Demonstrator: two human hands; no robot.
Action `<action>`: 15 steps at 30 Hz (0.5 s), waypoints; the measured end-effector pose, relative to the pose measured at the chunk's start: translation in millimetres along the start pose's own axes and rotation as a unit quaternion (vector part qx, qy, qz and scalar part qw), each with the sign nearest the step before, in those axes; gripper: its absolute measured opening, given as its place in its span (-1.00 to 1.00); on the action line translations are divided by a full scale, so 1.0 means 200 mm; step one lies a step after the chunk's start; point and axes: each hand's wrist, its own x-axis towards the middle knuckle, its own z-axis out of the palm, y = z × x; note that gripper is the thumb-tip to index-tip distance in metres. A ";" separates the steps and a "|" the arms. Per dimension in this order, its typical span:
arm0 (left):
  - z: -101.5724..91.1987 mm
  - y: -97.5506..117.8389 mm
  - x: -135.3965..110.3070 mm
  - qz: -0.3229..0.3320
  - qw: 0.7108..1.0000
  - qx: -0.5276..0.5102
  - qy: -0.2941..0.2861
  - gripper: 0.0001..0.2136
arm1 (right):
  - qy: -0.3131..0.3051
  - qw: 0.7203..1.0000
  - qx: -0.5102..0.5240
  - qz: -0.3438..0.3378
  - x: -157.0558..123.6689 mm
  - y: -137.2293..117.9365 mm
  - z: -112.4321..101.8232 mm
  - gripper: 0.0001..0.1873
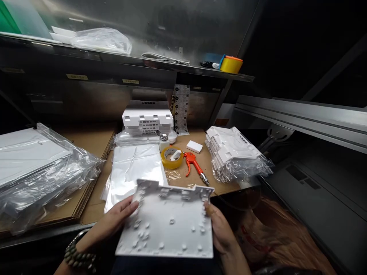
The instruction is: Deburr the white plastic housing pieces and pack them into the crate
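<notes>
A white moulded plastic panel (pixel 169 229) with small raised posts and clips on its face is held up before me at the table's front edge. My left hand (pixel 117 215) grips its left side, thumb over the face. On the opposite edge my right hand (pixel 220 229) has its fingers wrapped round the side. Just beyond the panel lies a stack of clear plastic bags (pixel 134 168). An orange air blow gun (pixel 195 164) rests on the cardboard, close to a roll of yellow tape (pixel 169 162) with small white pieces inside its ring.
Bagged white panels are stacked at right (pixel 235 152) and left (pixel 31 156). More white panels (pixel 147 120) stand at the back, near a small dispenser bottle (pixel 164 141) and a white block (pixel 194 146). A metal shelf (pixel 160 65) crosses above, carrying a yellow roll (pixel 231 65).
</notes>
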 end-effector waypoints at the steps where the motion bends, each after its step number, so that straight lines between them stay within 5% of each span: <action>1: 0.02 0.01 0.05 0.013 1.000 0.029 0.003 -0.37 | 0.051 0.998 0.026 -0.016 -0.02 -0.03 -0.05 -0.44; 8: 0.08 -0.04 0.16 0.082 0.963 0.256 0.017 -0.60 | 0.224 0.955 0.121 -0.155 -0.14 -0.24 -0.27 -0.47; 15: -0.04 -0.08 0.29 0.075 0.963 0.257 0.000 -0.64 | 0.237 0.947 0.124 -0.178 -0.17 -0.26 -0.28 -0.45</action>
